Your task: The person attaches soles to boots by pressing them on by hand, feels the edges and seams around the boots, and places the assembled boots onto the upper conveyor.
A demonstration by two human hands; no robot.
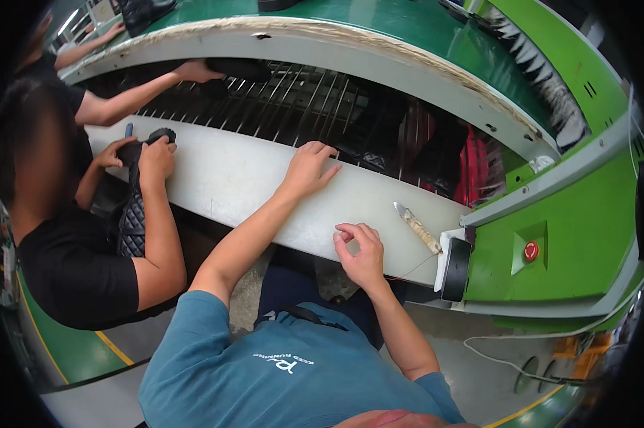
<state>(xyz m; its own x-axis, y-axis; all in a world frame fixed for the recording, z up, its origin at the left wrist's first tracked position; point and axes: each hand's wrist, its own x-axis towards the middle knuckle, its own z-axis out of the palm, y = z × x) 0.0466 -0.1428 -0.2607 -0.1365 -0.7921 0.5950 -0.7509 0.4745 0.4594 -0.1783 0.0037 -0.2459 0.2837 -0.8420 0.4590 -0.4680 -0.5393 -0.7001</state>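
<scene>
My left hand [311,169] lies on the far edge of the long white board [225,178], fingers stretched out and holding nothing. Nearer to me, over the board's front edge, is my right hand [361,251], its fingers loosely curled with a gap to the thumb and nothing visible between them. A knife [417,228] with a wrapped, worn handle rests on the board to the right of it, blade pointing away and left. A thin cord runs near the handle's end. Dark boots [375,128] lie beyond my left hand, partly in shadow.
At left, a co-worker holds a black quilted boot [131,221]; another person's hand grips a dark shoe [240,69] above the metal rods [293,100]. A green conveyor [379,25] curves behind. The green machine housing [557,250] at right carries a red button [531,251].
</scene>
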